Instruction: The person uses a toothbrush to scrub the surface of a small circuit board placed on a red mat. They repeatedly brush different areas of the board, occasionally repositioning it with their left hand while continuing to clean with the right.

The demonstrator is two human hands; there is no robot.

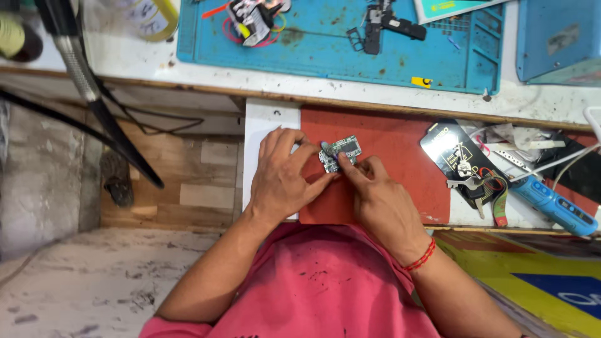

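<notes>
At the middle of the frame, both hands are meeting over a red pad (388, 150) on a pull-out shelf. The left hand (283, 178) is lying with fingers curled, fingertips pinching the left edge of a small green circuit board (340, 153). The right hand (380, 203) is pressing thumb and forefinger closed against the board's lower right edge. The board is sitting just above the pad, between the two hands. At right, a black packet (452, 150), keys (471, 184) and a blue tool (554, 205) are lying together. Along the top, a blue mat (325, 56) is carrying small parts and wires.
</notes>
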